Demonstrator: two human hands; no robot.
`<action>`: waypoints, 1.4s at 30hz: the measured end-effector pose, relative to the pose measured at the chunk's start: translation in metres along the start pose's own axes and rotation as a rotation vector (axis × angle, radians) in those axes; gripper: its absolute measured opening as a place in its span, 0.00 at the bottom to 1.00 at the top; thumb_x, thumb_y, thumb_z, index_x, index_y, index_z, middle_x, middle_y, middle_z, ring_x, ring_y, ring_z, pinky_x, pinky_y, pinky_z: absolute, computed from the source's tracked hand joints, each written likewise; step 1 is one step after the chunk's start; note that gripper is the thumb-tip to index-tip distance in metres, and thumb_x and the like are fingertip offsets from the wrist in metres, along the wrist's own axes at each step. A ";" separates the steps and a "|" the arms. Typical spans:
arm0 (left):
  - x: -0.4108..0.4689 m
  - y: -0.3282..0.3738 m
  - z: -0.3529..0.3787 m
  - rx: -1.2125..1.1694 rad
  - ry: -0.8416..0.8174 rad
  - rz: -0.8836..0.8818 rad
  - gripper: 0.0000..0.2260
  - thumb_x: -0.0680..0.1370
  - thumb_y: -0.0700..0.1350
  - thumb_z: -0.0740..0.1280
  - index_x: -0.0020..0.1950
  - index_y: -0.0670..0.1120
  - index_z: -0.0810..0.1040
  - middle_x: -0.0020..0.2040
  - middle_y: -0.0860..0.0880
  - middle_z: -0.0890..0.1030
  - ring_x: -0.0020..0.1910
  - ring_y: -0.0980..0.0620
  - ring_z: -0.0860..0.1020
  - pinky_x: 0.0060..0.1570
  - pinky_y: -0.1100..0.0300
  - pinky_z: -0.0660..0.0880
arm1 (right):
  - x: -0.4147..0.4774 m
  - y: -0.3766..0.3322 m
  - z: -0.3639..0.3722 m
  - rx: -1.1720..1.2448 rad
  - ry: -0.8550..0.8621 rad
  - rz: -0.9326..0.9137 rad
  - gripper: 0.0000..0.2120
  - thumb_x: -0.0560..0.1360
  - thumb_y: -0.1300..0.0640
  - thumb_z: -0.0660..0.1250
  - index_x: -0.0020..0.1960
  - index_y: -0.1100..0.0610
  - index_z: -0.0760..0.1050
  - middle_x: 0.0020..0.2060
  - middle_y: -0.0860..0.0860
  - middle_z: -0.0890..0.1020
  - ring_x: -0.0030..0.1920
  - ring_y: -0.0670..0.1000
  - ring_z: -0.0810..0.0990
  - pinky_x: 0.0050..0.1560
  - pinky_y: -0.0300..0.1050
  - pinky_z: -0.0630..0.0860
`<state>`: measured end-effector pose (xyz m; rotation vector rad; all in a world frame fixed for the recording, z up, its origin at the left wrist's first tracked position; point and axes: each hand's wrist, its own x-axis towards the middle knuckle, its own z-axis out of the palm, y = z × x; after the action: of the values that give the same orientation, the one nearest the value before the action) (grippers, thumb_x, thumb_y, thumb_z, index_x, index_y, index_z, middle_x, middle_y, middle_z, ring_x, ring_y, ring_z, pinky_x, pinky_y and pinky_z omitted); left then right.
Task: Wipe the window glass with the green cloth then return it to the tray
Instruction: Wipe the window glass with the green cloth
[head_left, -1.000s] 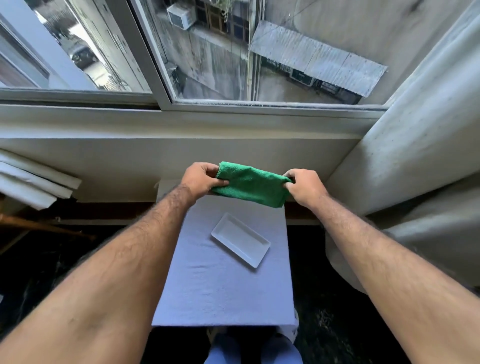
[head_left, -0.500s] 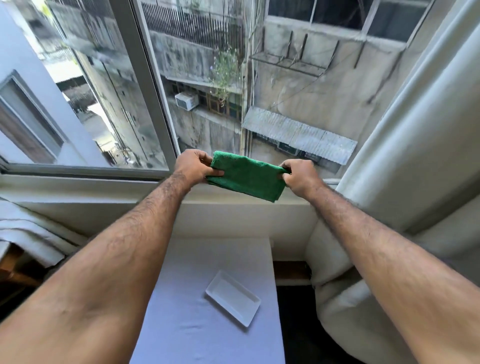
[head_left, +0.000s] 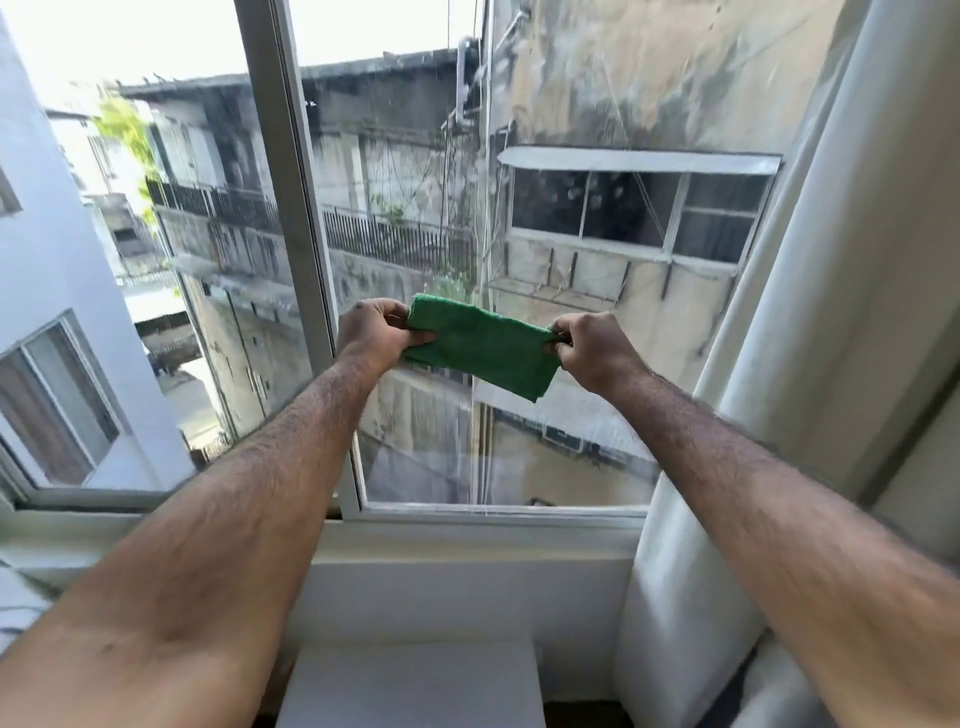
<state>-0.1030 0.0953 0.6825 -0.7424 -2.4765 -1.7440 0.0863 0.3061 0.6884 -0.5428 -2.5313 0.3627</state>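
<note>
at frame centre, the left hand (head_left: 375, 332) and right hand (head_left: 593, 349) each pinch an end of the folded green cloth (head_left: 480, 345) before the window glass (head_left: 545, 249). wiping from such end pinches, i judge, could bunch the cloth or drop it.

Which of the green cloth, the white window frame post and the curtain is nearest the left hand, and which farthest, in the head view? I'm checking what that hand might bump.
1. green cloth: pinched in the left hand, at its right.
2. window frame post: just behind and left of the hand.
3. curtain: far right, beyond the right hand.
</note>
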 end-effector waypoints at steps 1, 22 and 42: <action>0.004 0.008 -0.004 -0.006 0.008 0.021 0.13 0.64 0.44 0.85 0.39 0.53 0.82 0.42 0.55 0.85 0.51 0.47 0.86 0.53 0.52 0.86 | 0.005 -0.004 -0.008 -0.004 0.018 -0.013 0.11 0.80 0.63 0.71 0.60 0.63 0.86 0.54 0.61 0.89 0.54 0.60 0.85 0.57 0.47 0.81; 0.075 0.160 -0.069 0.051 0.241 0.430 0.15 0.72 0.43 0.80 0.57 0.42 0.86 0.54 0.42 0.88 0.48 0.48 0.84 0.49 0.58 0.81 | 0.101 -0.068 -0.139 -0.080 0.348 -0.214 0.11 0.79 0.61 0.73 0.59 0.64 0.86 0.50 0.62 0.90 0.51 0.61 0.88 0.55 0.49 0.82; 0.126 0.237 -0.058 0.767 0.488 0.687 0.15 0.80 0.34 0.67 0.63 0.46 0.85 0.56 0.38 0.87 0.55 0.36 0.85 0.59 0.37 0.81 | 0.150 0.093 -0.188 -0.364 0.773 0.012 0.26 0.86 0.52 0.62 0.82 0.58 0.66 0.87 0.58 0.56 0.86 0.61 0.59 0.79 0.65 0.66</action>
<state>-0.1367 0.1513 0.9495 -0.8006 -1.9470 -0.5752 0.0990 0.4824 0.8764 -0.6725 -1.8346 -0.2765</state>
